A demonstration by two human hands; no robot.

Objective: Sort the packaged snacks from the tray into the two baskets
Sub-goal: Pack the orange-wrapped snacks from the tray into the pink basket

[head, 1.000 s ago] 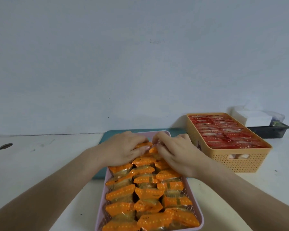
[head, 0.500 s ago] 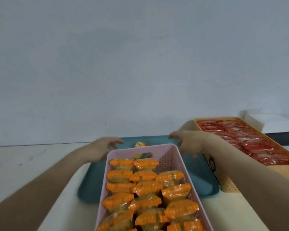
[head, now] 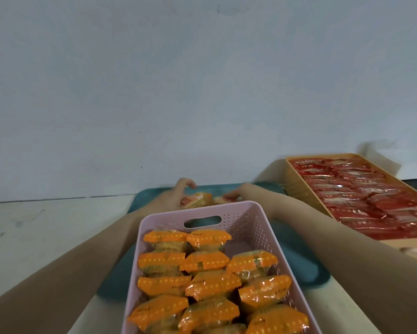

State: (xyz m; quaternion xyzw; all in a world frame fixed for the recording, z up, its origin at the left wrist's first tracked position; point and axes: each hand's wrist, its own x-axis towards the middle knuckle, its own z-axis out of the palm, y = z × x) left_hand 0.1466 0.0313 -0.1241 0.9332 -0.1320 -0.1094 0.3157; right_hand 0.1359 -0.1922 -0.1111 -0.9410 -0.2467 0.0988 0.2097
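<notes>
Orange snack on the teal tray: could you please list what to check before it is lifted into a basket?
1. Orange snack lies on the teal tray: ok.
2. Left hand grips it: cannot tell, blurred.
3. Right hand touches it: cannot tell.
4. Pink basket holds matching orange packets, with room at its far end: ok.
5. Yellow basket shows red packets on top: ok.

1. The pink basket (head: 258, 227) looked like matt perforated plastic
2. The orange snack wrappers (head: 211, 284) were glossy, crinkled film
3. The red packets (head: 361, 198) shone likewise
4. The teal tray (head: 296, 261) appeared smooth plastic
</notes>
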